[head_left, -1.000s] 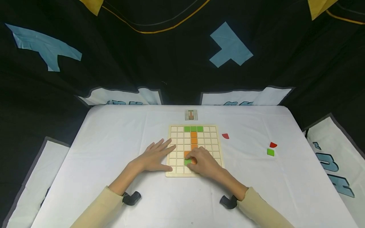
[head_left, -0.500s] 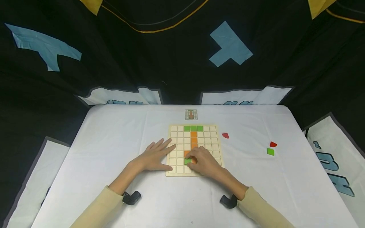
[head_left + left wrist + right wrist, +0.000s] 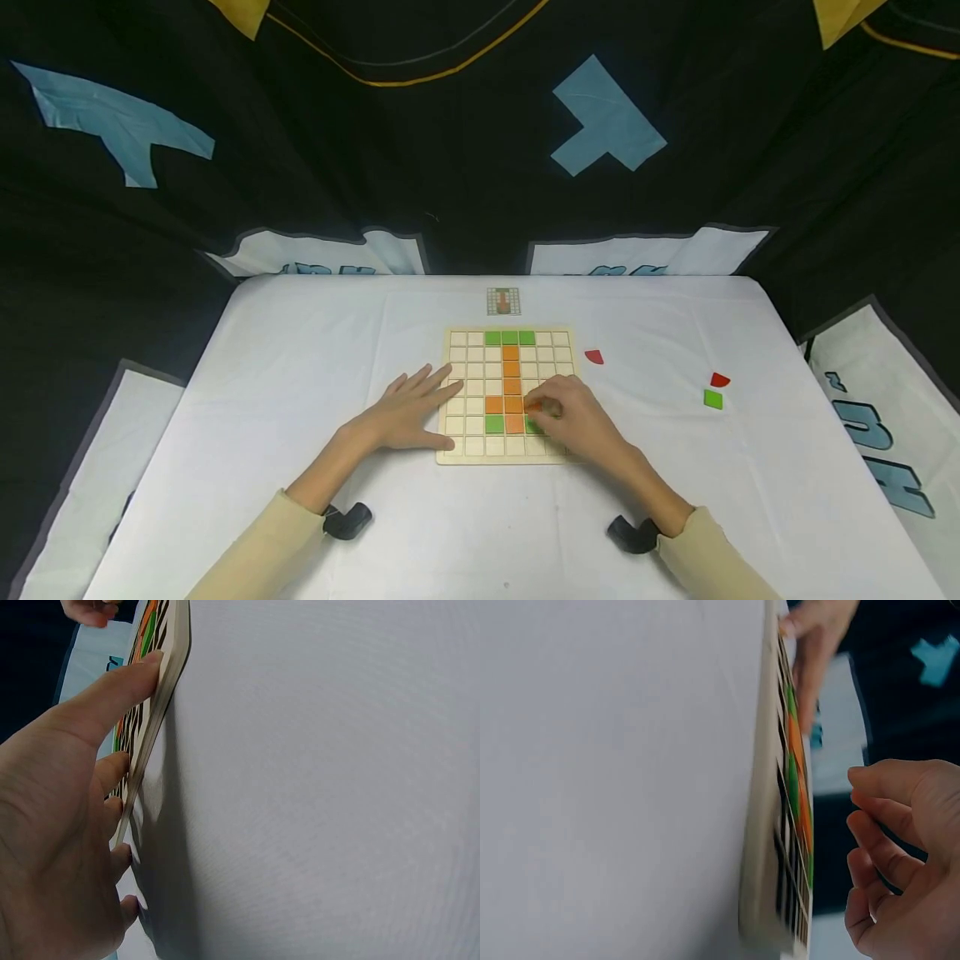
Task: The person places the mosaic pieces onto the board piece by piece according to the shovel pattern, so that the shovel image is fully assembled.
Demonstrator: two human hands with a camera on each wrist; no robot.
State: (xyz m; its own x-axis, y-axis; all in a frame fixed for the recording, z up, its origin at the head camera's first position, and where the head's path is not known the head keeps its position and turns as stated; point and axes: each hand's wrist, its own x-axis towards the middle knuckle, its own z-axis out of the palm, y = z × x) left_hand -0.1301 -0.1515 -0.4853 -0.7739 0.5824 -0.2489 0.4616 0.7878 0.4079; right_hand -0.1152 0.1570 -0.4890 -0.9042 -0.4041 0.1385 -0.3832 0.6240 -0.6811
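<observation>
A pale wooden grid board (image 3: 474, 454) lies on the table, with orange tiles (image 3: 512, 387) down its middle column. Green tiles (image 3: 510, 338) sit in the far row, and a green tile (image 3: 494, 424) fills a cell near the front. My left hand (image 3: 401, 415) is spread along the board's left side, its thumb at the near left corner. Over the right half of the board is my right hand (image 3: 573, 417), partly covering another green tile (image 3: 532, 426). In the right wrist view its fingers are loosely bent, apart from the board, with nothing visible between them.
A small pattern card (image 3: 503, 301) lies beyond the board. To the right are a red rounded piece (image 3: 594, 357), a second red piece (image 3: 720, 380) and a loose green tile (image 3: 713, 399). White cloth covers the table (image 3: 315, 350).
My right hand has let go at the board's middle column and moved right, uncovering the orange tiles there. My left hand has stayed in place.
</observation>
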